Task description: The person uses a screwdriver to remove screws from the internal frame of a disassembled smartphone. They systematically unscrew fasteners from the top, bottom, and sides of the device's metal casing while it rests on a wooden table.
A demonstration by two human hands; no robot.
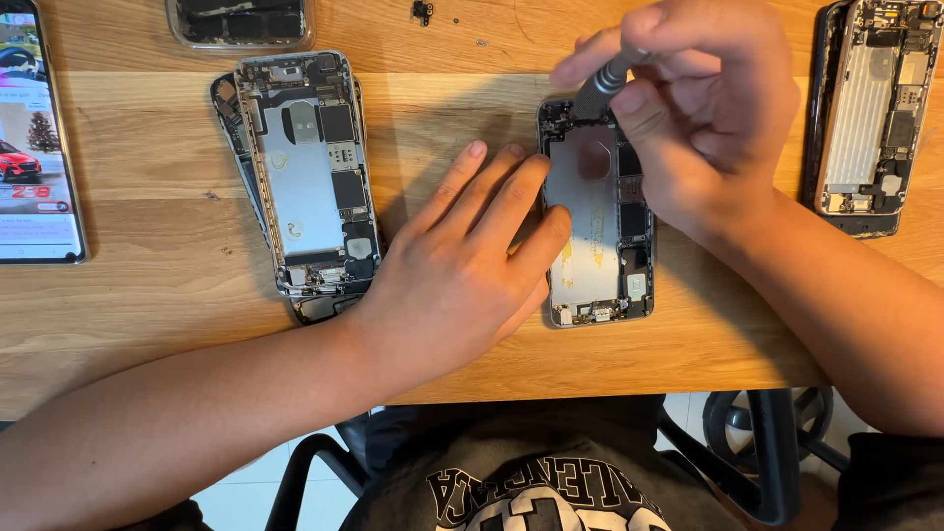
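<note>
Four opened phone housings lie on the one wooden table (147,324): one under the hands (598,246); a second to its left (307,172), stacked on a third whose dark edge (228,128) peeks out; a fourth at the right edge (870,113); one clear case at the top (241,22); one lit phone at the far left (34,147); one screwdriver (605,79); two hands, left (462,265) and right (688,108); a few loose screws and one small dark part (423,12); one chair below.

On the wooden table (177,295), an opened phone body (598,226) lies in the middle, between a stack of opened phones (305,177) to its left and another opened phone (870,108) to its right. A lit phone (34,147) lies at the far left, and a clear case (241,22) sits behind the stack.
</note>
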